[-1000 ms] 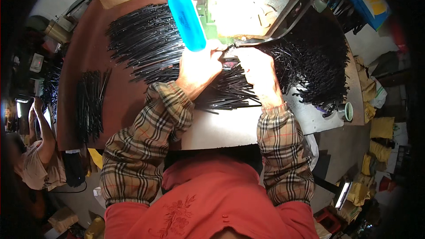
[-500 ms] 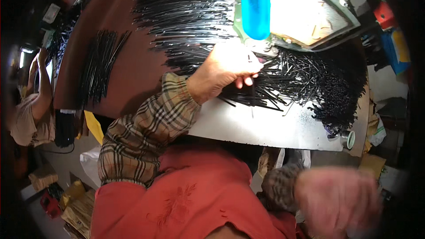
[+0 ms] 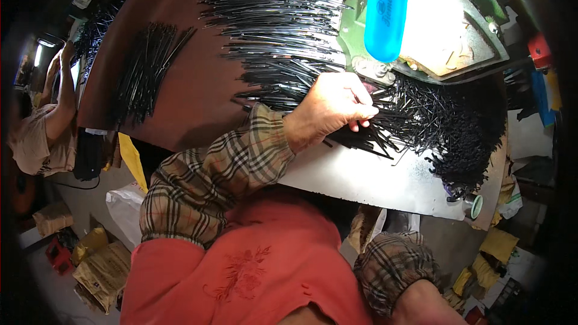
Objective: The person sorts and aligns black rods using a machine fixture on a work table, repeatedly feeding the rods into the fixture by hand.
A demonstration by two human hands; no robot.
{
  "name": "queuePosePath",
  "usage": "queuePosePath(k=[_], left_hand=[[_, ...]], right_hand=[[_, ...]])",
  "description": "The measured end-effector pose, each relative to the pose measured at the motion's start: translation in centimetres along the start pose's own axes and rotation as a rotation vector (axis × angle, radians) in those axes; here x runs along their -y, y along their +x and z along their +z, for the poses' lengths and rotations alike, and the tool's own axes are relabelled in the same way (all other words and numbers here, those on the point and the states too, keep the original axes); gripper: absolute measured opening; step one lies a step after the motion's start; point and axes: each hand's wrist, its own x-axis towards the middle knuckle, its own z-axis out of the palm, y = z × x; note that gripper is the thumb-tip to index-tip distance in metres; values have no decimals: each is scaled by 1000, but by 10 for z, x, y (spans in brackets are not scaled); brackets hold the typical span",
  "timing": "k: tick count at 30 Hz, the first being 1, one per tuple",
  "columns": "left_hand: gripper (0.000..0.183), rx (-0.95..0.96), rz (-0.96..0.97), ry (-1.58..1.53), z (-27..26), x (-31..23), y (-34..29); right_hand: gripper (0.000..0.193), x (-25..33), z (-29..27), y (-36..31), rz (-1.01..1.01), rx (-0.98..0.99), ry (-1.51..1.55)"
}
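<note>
My left hand (image 3: pixel 338 103), in a plaid sleeve cover, rests over a spread of thin black rods (image 3: pixel 373 135) at the table's middle. Its thumb and fingers are pressed together; what they pinch, if anything, is hidden among the rods. Just behind it, a long bank of black rods (image 3: pixel 271 0) lies side by side. To its right the rods run into a dense tangled heap (image 3: pixel 463 138). Of my right arm only the plaid sleeve cover (image 3: pixel 397 265) and bare wrist show at the lower edge; the hand itself is out of the picture.
A green machine (image 3: pixel 352 27) with a bright lamp-lit plate and a blue rounded part (image 3: pixel 386 15) stands at the back. A separate bundle of black rods (image 3: pixel 147 72) lies left on the brown table (image 3: pixel 198 90). A small round cup (image 3: pixel 475 206) sits at the front right edge. Another person (image 3: pixel 45 126) is at far left.
The view has shifted, so the table sits further right. My left hand remains over the rods, fingers closed. My right hand, blurred at lower right before, has dropped out of the picture.
</note>
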Motion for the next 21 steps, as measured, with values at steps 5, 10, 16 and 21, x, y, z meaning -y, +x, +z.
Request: queuePosePath(k=[5, 10, 16, 21], left_hand=[[10, -57, 37, -137, 13, -5, 7], [17, -125, 93, -284, 5, -3, -9], [25, -186, -44, -332, 21, 0, -24], [18, -208, 87, -13, 7, -2, -25]], right_hand=[[19, 28, -31, -59, 220, -52, -843], [23, -8, -47, -124, 1360, -619, -1404], [9, -56, -79, -142, 1242, -981, -663], [7, -60, -93, -144, 1287, -921, -593]])
